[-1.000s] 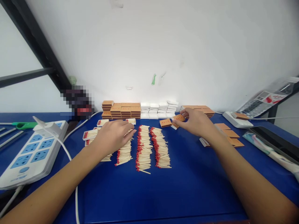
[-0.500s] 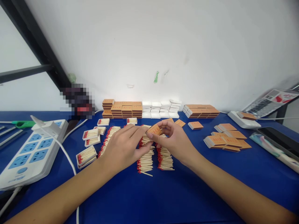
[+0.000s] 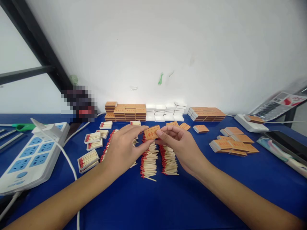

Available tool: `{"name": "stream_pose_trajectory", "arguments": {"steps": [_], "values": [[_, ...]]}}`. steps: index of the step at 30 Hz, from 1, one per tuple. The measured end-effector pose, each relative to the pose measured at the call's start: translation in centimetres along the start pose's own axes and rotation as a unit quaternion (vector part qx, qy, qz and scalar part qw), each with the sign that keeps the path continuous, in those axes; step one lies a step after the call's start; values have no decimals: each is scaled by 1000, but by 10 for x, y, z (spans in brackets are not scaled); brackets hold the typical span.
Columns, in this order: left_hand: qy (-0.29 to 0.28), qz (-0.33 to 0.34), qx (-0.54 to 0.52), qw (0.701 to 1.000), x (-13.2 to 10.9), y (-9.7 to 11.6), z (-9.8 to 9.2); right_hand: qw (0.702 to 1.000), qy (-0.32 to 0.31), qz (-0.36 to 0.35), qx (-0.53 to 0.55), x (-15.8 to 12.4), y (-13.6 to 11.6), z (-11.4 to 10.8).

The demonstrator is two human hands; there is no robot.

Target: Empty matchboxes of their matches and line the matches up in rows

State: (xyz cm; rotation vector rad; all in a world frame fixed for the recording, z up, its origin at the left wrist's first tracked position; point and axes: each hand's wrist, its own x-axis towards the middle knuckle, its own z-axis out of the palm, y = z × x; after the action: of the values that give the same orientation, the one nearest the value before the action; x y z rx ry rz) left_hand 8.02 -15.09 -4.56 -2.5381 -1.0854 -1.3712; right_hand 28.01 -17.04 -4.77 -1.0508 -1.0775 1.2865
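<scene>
Both hands meet over the blue worktop [image 3: 196, 198], pinching one orange matchbox [image 3: 152, 132] between them: left hand [image 3: 123, 150] grips its left edge, right hand [image 3: 181, 145] its right edge. Directly beneath the hands lie rows of red-tipped matches [image 3: 150, 163]. Filled open trays [image 3: 92, 138] sit just left of the left hand; loose orange boxes [image 3: 233, 143] lie well right of the right hand.

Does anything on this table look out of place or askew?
One match lies crooked at the near end of the middle match row. The orange boxes at right sit in a loose heap, unlike the neat stacks by the wall.
</scene>
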Motion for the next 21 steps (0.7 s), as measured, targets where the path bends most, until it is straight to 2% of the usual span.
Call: {"name": "stream_pose_trajectory", "arguments": {"steps": [5, 12, 18, 21], "values": [[14, 31, -8, 999, 1, -5, 0, 1000, -16, 10, -23, 1, -3, -5], [1, 63, -32, 997, 0, -5, 1, 997, -42, -5, -61, -1, -6, -8], [-21, 70, -10, 997, 1, -11, 0, 998, -35, 1, -55, 1, -9, -9], [-43, 48, 5, 998, 0, -16, -1, 997, -29, -9, -70, 6, -13, -14]]}}
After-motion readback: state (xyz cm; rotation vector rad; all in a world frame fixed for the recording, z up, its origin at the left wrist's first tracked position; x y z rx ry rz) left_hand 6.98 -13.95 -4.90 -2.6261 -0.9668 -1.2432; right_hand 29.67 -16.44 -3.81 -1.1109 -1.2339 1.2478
